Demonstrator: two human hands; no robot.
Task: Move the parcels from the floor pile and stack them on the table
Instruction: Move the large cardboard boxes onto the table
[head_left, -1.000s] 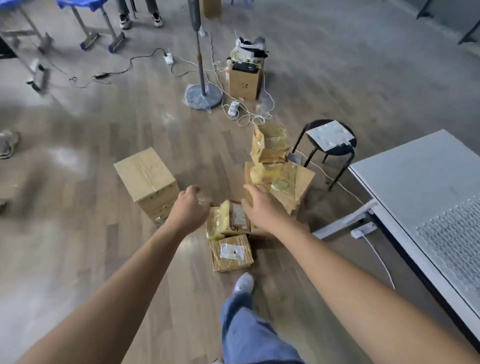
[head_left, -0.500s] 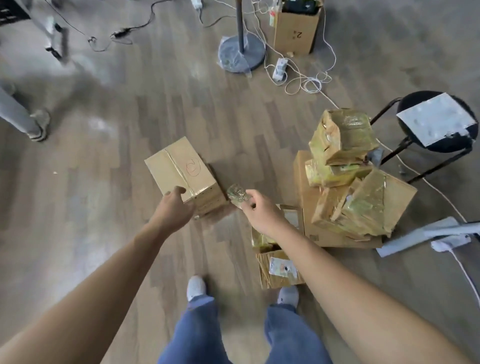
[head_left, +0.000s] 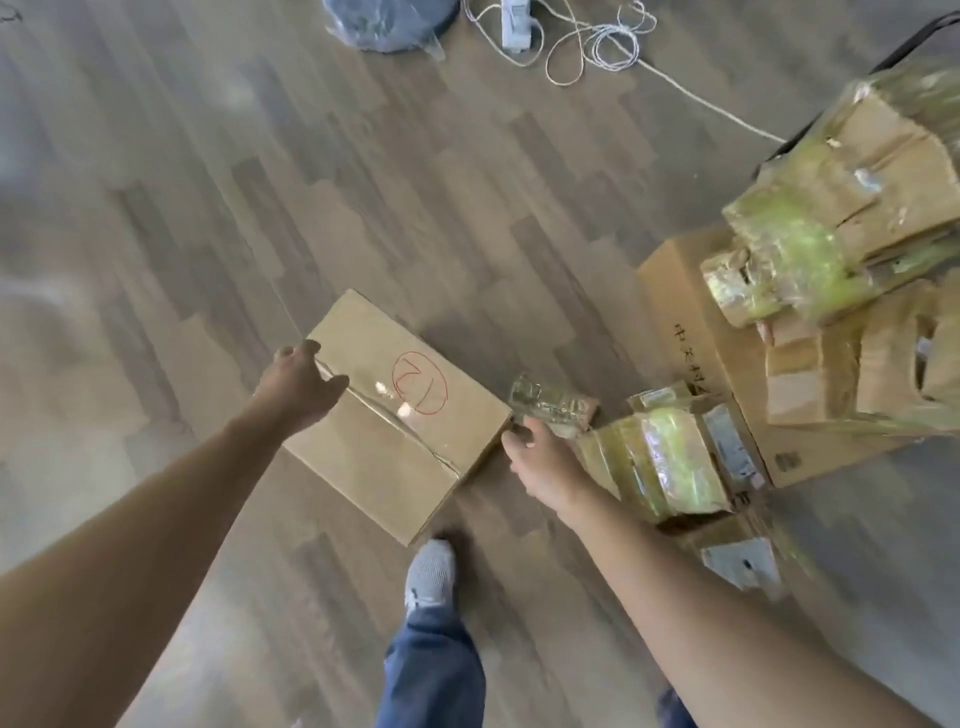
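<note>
Left hand (head_left: 298, 387), fingers spread and fairly straight, lies released on the far left edge of the cardboard box (head_left: 400, 410), thumb on the top face. Right hand (head_left: 540, 457) sits at the box's opposite, right corner, thumb against the cardboard; its fingers are hidden beneath the palm, so whether they grasp anything cannot be told. The box stands on the wooden floor (head_left: 208, 234), just ahead of the person's grey shoe (head_left: 431, 577). It is plain brown, rectangular, sealed along the middle of its top by a strip of glossy clear tape, and marked with a red handwritten number inside a red circle (digits blurred, reading uncertain).

Just beyond the right fingers lies a small taped parcel (head_left: 553, 408), shiny and crumpled; contact with the hand is unclear. Beside the right forearm is a tape-wrapped parcel (head_left: 670, 457) with a yellowish sheen and a white label. Farther right, a pile of parcels (head_left: 841, 223), likewise wrapped in yellowish tape, rests on a flat carton (head_left: 691, 332). A coiled white cable (head_left: 597, 47) lies at the top.
</note>
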